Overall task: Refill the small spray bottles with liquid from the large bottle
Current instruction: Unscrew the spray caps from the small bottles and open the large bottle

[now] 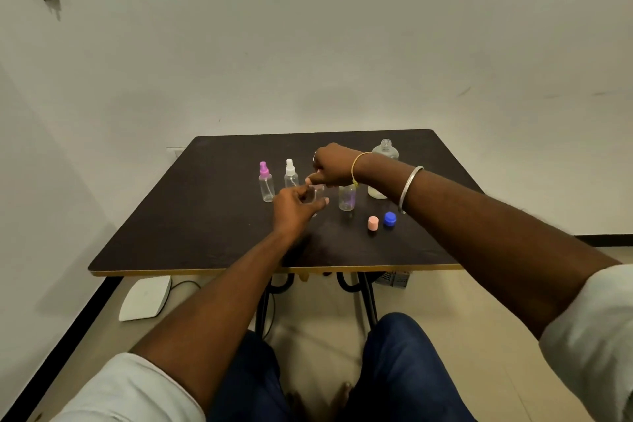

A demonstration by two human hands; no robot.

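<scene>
On the dark table (191, 216) my left hand (294, 207) curls round a small clear spray bottle (318, 195) at the table's middle. My right hand (334, 166) is just above it, fingers pinched at the bottle's top; what they pinch is hidden. To the left stand a small bottle with a pink spray head (265, 181) and one with a white spray head (290, 175). An uncapped small bottle (346, 197) stands right of my hands. The large clear bottle (383, 169), open at the neck, stands behind my right wrist, partly hidden.
A pink cap (373, 223) and a blue cap (390, 219) lie on the table near my right forearm. A white box (145, 298) with a cable lies on the floor left of the table legs. The wall is close behind the table.
</scene>
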